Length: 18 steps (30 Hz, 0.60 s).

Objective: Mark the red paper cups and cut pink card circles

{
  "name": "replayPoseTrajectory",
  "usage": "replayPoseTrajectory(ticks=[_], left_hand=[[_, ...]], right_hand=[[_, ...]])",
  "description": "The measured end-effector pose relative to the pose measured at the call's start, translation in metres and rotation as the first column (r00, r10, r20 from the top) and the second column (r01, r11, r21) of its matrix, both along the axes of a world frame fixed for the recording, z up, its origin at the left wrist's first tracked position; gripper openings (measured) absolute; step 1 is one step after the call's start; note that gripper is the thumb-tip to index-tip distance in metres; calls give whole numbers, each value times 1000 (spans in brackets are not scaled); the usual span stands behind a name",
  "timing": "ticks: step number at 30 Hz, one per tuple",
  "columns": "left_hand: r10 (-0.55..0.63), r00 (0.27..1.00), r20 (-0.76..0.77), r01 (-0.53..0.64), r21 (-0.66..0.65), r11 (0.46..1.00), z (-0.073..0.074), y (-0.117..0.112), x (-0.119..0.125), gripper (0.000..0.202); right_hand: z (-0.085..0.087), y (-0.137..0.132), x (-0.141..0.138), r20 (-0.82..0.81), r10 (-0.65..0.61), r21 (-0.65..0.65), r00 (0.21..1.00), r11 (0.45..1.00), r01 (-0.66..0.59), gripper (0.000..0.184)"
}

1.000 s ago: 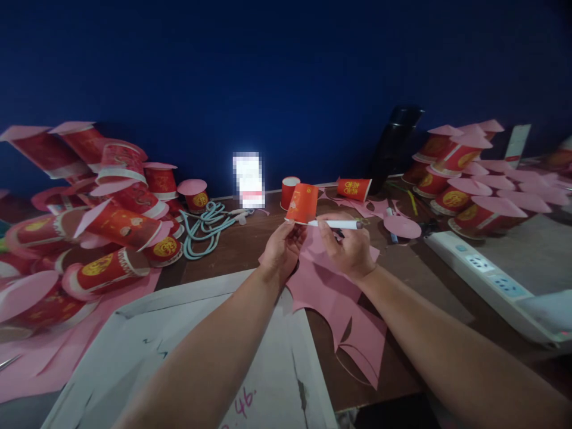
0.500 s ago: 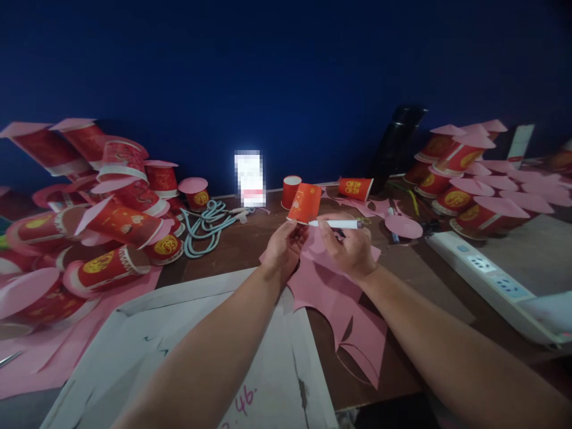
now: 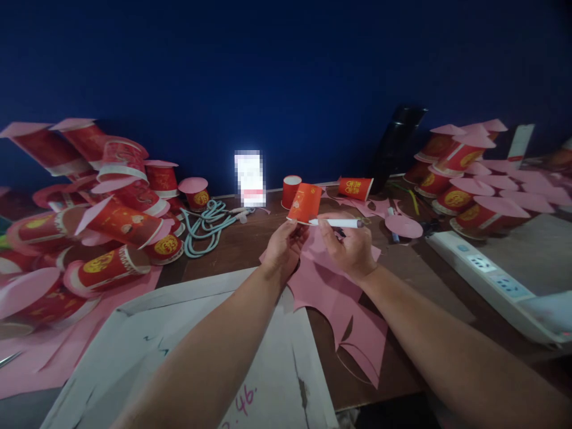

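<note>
In the head view, my left hand grips a red paper cup by its white rim, the cup tilted with its base up. My right hand is closed around a white marker with a dark end. The marker's tip points left and is at the cup's rim; whether it touches cannot be made out. Behind the held cup stands another red cup, open side up. A third red cup with gold characters lies on its side. Below my hands is a cut pink paper sheet.
Red cups with pink paper discs pile up at the left and right. A coiled cable, a lit phone, a dark bottle and a power strip surround the work area. White cardboard lies under my left arm.
The marker tip has shifted very slightly along the cup's rim. Both hands and the cup are otherwise almost where they were.
</note>
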<state>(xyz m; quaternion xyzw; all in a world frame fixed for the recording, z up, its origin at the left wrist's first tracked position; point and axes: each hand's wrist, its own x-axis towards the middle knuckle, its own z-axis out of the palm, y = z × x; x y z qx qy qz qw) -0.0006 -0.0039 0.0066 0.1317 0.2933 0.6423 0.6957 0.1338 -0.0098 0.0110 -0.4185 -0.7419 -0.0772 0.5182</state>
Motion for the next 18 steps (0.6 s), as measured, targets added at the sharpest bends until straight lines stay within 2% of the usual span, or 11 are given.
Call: replayPoseTrajectory(ticks=[12,18], left_hand=[[2,1000,-5,-2,-37,999,3,-1,0,2],[7,1000,-8,-7,-7,1000,0,0,0,2]], right_hand=[[1,0,-1,-38,7,23,999,1000,-6,18],[1,0,-1,-3,1,17,1000,1000,-1,13]])
